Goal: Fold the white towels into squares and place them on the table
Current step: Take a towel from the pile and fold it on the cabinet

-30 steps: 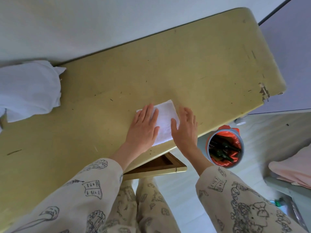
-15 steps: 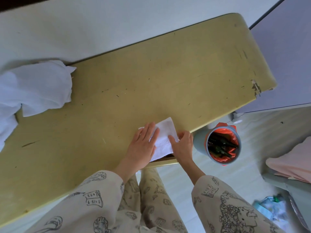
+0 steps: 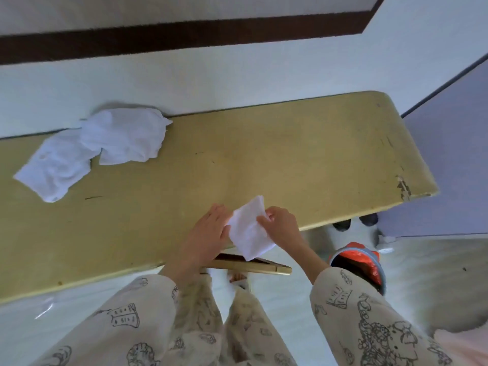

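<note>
Fingers [image 3: 215, 215] of the left hand [image 3: 204, 237] lie extended and close together along the left edge of the folded towel [image 3: 248, 231], with the thumb against its left side; whether any finger is tucked beneath the cloth cannot be told. Fingers [image 3: 264, 220] of the right hand [image 3: 281, 228] are curled and pinch the folded towel at its right edge, thumb on top.

Landmark: the folded towel.

Far to its upper left, against the wall, two loose white towels [image 3: 92, 151] lie crumpled and overlapping on the desk [image 3: 290, 159], well apart from both hands.

The folded towel itself is a small white piece, tilted, with one corner pointing up and away and the lower corner hanging past the near edge of the desk. It appears lifted at the far corner rather than lying flat; contact with the desk surface underneath cannot be confirmed.

Directly below it, a partly open drawer [image 3: 248, 268] projects from under the desk edge. Below that are the patterned sleeves [image 3: 369, 320] and trouser legs of the person.

To its lower right, on the floor, stands a bin [image 3: 367, 265] with a red liner, partly hidden by the right sleeve. To its right, the desk's near right corner shows chipped surface [image 3: 402, 190].
</note>
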A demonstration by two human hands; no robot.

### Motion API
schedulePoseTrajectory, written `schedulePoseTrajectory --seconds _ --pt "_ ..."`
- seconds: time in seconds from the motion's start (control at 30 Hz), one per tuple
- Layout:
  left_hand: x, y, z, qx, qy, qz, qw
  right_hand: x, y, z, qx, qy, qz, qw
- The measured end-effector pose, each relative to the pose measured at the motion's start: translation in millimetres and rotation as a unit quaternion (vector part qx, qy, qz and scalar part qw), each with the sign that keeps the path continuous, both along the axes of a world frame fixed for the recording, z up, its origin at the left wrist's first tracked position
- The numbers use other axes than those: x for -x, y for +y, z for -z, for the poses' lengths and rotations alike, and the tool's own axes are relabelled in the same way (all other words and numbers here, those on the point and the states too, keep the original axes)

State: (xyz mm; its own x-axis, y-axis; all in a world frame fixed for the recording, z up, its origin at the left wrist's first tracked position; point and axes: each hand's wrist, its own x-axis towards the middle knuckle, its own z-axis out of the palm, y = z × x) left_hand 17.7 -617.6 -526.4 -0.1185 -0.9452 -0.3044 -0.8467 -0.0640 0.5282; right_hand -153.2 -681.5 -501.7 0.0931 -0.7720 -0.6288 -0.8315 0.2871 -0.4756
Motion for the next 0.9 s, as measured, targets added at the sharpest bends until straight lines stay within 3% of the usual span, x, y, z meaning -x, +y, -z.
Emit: schedulePoseTrajectory --seconds 0.1,0.37,0.5,0.73,0.9 --pt "-12.9 27.9 -22.5 0.005 0.034 -0.134 0.99 -16.7 3.2 -28.1 0.072 0.003 -0.15 0.986" --pt "-28.1 189.3 -77.4 0.071 0.043 -0.389 0.918 -96.0 62.7 -107.8 0.2 -0.072 -0.427 0.879" --pt "-33.0 289.6 -99.9 0.096 -0.003 -0.51 0.855 -148.1 131.9 -137.3 0.22 -0.117 -0.545 0.801" --pt "-7.4 516.5 -149.7 0.122 -0.086 -0.703 0.696 -216.5 349.6 -180.5 0.203 -0.254 -0.696 0.64" --pt "55.9 677.7 -165.8 0.1 -0.113 -0.787 0.598 -216.0 514.0 -187.1 0.165 -0.307 -0.737 0.579"
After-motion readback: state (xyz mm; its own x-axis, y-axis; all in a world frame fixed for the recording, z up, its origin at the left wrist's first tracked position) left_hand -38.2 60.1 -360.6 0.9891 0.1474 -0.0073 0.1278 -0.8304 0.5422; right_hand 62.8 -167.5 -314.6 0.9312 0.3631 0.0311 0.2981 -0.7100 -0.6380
